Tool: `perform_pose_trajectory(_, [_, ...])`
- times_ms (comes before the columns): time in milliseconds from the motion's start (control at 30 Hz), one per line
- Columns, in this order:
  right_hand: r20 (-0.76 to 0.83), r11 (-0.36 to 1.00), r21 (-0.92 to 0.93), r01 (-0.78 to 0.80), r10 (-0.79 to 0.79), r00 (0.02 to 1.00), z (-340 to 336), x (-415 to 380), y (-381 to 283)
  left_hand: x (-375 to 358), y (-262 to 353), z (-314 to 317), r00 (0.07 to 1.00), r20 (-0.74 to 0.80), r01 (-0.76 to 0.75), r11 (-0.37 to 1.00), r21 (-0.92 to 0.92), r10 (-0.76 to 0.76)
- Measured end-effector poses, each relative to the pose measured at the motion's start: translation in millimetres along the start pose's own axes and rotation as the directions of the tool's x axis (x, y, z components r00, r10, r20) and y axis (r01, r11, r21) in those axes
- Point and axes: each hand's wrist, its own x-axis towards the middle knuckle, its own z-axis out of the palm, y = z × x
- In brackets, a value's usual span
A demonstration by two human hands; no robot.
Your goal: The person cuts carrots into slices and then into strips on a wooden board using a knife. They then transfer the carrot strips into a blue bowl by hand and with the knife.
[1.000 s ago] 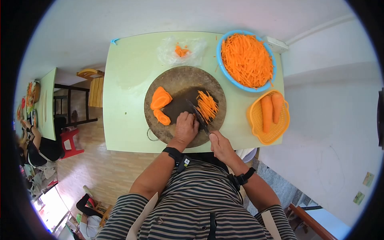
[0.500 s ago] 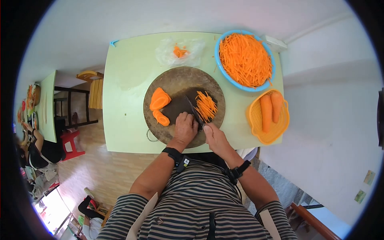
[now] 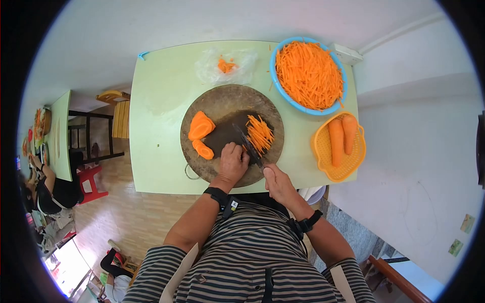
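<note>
My right hand (image 3: 280, 184) is wrapped round the handle of a dark-bladed kitchen knife (image 3: 248, 142). The blade points up and to the left over a round wooden chopping board (image 3: 232, 96). Close on the blade's left side, my left hand (image 3: 233, 164) presses down with curled fingers; a sliver of orange shows at its fingertips, the rest of the carrot piece is hidden beneath. A pile of carrot strips (image 3: 260, 134) lies right of the blade. On the board's left side rest overlapping carrot slices (image 3: 202, 126), with a smaller group (image 3: 203, 150) just below them.
At the back right of the pale green table (image 3: 156, 101) stands a blue basin (image 3: 275, 76) heaped with carrot shreds. A yellow basket (image 3: 356, 161) holds two whole carrots (image 3: 336, 144). A plastic bag (image 3: 242, 65) with carrot scraps lies behind the board. Other people are at the far left.
My right hand has moved a little right and down, drawing the knife away from my left fingers. My left hand keeps its place on the board.
</note>
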Motion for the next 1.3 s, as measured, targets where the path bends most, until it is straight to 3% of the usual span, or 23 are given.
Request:
perform_pose_trajectory(267, [0.033,1.0,-0.011,-0.014,0.014,0.999,-2,-4,1,1,3,-2,0.999,0.046,0.014,0.999,0.047,-0.016])
perform_pose_trajectory(533, [-0.021,0.99,-0.103,0.091,-0.094,0.995,2,1,15,2,3,-2,0.998,0.056,0.013,0.998,0.062,-0.016])
perform_pose_trajectory(733, [-0.009,1.0,0.012,-0.006,0.006,1.0,-2,2,4,3,3,-3,0.999,0.05,0.011,0.999,0.049,-0.014])
perform_pose_trajectory(1300, [0.068,1.0,-0.016,-0.001,0.002,0.998,-6,-4,11,4,4,-4,0.997,0.068,0.025,0.998,0.062,-0.029])
